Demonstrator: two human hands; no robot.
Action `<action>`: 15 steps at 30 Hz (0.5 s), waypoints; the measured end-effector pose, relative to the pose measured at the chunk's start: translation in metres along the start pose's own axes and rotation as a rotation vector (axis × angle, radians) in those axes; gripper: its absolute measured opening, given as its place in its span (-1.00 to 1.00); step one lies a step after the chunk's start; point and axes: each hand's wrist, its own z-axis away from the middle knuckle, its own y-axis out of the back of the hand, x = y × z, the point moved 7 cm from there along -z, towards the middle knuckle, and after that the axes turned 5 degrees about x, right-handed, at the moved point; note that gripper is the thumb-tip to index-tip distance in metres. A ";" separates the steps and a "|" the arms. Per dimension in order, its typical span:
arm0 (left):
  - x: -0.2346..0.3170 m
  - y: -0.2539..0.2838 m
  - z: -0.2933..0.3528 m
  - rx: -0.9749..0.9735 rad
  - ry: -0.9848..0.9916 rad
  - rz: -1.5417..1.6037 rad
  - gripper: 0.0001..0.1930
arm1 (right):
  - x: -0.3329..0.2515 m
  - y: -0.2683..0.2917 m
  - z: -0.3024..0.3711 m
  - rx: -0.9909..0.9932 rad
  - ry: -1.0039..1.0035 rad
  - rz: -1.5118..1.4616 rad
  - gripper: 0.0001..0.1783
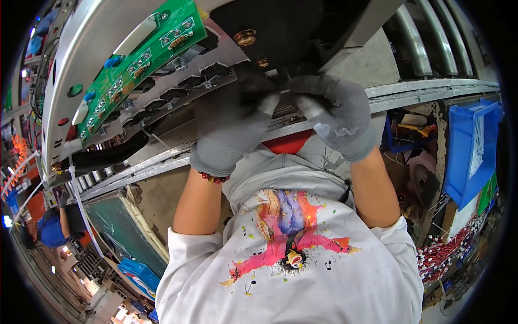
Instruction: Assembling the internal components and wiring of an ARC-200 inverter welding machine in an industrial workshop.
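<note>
Both my hands wear grey gloves and meet in front of my body at the shadowed lower edge of a large metal housing (97, 32). My left hand (229, 127) is curled, its thumb pointing inward and its fingers lost in shadow. Opposite it, my right hand (340, 116) bends its fingers against the thumb. Whatever sits between the fingertips is too dark and small to name. On the housing, left of my hands, is a green circuit board (121, 81) with a row of black parts and screws beneath it. Brass fittings (245, 38) show just above my fingers.
A metal roller conveyor (415, 40) runs under the housing, with a rail (431, 86) along its near side. At right are a blue bin (469, 151) and a bundle of red and white wires (450, 251). Another person (54, 227) is at far left.
</note>
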 end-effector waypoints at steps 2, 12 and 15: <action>-0.007 0.000 0.001 0.002 0.053 0.153 -0.90 | -0.002 0.000 0.000 -0.006 -0.037 -0.004 -0.81; 0.001 0.000 -0.001 -0.055 0.019 0.127 -0.89 | -0.003 0.000 -0.001 -0.014 0.025 0.033 -0.79; -0.001 -0.002 -0.001 -0.063 0.062 0.153 -0.88 | -0.003 0.000 -0.001 -0.017 0.070 0.038 -0.79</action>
